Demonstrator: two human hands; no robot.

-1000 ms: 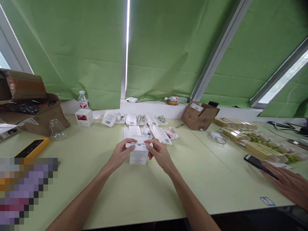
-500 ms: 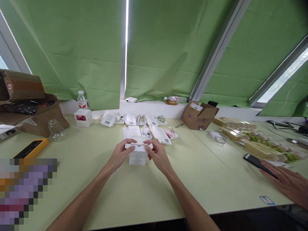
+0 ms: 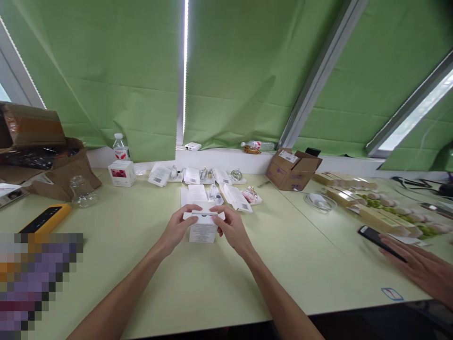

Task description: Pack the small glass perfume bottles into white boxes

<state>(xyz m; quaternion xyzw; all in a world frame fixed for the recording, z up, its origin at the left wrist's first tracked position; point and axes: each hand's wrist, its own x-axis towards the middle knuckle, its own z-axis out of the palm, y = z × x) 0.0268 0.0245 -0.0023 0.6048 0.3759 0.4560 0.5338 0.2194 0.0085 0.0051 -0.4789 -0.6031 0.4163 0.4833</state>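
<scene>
Centrally, we pinch white printed carton (image 3: 203, 233) upright before us on pale green tabletop (image 3: 177, 288). Left hand (image 3: 179, 226) and right hand (image 3: 232, 226) clamp thumbs and fingers on opposite ends of its top flaps (image 3: 222, 216), matched grip probably steadying it. Perfume bottles (image 3: 213, 192) and barcoded white packets (image 3: 236, 197) sit just beyond, likely leaving us room.

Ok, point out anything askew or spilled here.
A clear bottle lies on its side on the white ledge, which looks odd because the other bottle stands upright. I see no spill.
</scene>
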